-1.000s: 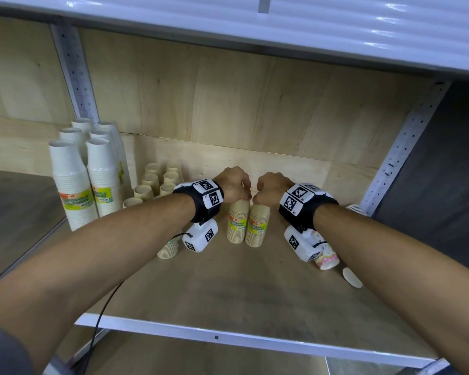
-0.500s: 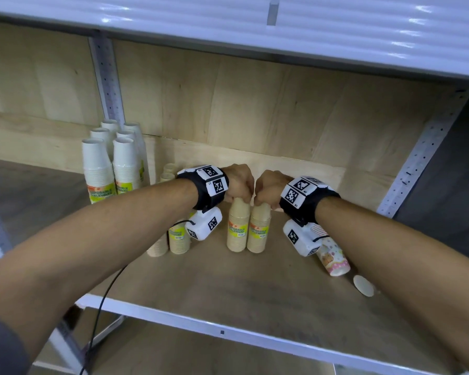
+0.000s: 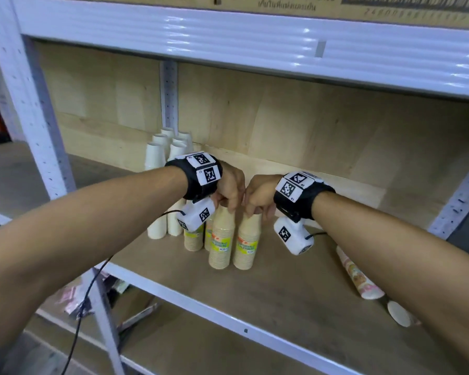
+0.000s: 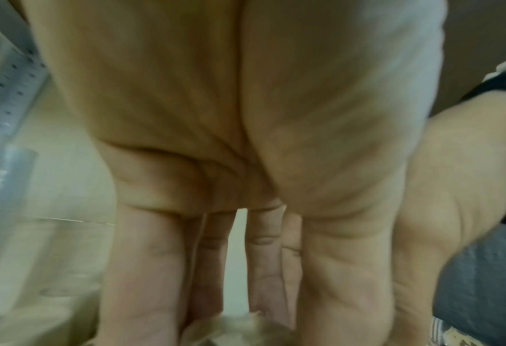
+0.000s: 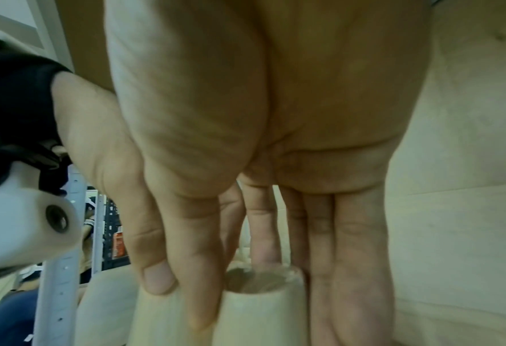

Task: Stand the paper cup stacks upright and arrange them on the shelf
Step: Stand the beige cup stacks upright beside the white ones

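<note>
Two brown paper cup stacks stand upright side by side near the middle of the wooden shelf (image 3: 295, 299), narrow ends up. My left hand (image 3: 225, 205) grips the top of the left stack (image 3: 221, 239) from above. My right hand (image 3: 255, 211) grips the top of the right stack (image 3: 247, 243) the same way. In the right wrist view my right hand (image 5: 260, 276) has its fingers curled round the stack's top (image 5: 260, 309). The left wrist view is blurred; my left hand (image 4: 236, 304) points down onto a cup top (image 4: 224, 330).
More brown stacks (image 3: 192, 239) stand just behind on the left, and white stacks (image 3: 157, 158) stand in the back left corner. A patterned stack (image 3: 359, 274) lies on its side at the right, with a loose cup (image 3: 398, 313) beside it. The upper shelf beam (image 3: 228, 36) hangs overhead.
Both hands keep their hold on the two stack tops. The head view has pulled back and dropped lower, so the stacks now show side-on; the stacks themselves have barely shifted.
</note>
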Demonstrator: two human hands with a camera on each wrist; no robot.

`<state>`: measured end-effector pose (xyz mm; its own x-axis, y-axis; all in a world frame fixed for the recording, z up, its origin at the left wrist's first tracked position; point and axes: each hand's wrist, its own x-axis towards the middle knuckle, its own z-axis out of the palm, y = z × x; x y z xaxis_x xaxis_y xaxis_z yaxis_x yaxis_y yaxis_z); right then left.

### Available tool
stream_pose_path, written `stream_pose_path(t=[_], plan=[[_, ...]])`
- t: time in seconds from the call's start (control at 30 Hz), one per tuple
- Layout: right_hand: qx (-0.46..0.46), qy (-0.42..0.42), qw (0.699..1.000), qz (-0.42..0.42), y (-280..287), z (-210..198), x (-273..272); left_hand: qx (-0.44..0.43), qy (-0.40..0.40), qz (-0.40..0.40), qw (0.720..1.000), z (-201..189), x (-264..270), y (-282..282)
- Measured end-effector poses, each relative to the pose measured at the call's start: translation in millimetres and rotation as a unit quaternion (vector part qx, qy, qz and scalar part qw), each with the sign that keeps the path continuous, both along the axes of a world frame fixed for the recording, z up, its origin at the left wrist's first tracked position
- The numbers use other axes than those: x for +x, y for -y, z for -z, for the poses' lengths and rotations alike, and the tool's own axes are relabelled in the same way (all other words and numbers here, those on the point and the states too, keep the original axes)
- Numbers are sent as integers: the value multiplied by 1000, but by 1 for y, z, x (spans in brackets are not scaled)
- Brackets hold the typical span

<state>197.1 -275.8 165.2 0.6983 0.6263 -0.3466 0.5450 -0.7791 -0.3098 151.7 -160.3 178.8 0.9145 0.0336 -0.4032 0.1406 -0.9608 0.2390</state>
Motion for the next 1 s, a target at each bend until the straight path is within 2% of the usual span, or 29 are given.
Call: stream_pose_path(t=[0.13, 0.3, 0.5, 1.0], plan=[[30, -16, 999, -22, -20, 0, -17, 28, -11, -19, 999, -4, -22, -21], [70, -17, 997, -31, -41, 7, -31, -1, -6, -55, 998, 3, -38, -50], [64, -4, 996, -55, -63, 12, -40, -15, 20, -75, 997, 13, -47, -68], [53, 14, 997, -58, -69, 16, -42, -37, 22, -64, 997, 32, -45, -85]])
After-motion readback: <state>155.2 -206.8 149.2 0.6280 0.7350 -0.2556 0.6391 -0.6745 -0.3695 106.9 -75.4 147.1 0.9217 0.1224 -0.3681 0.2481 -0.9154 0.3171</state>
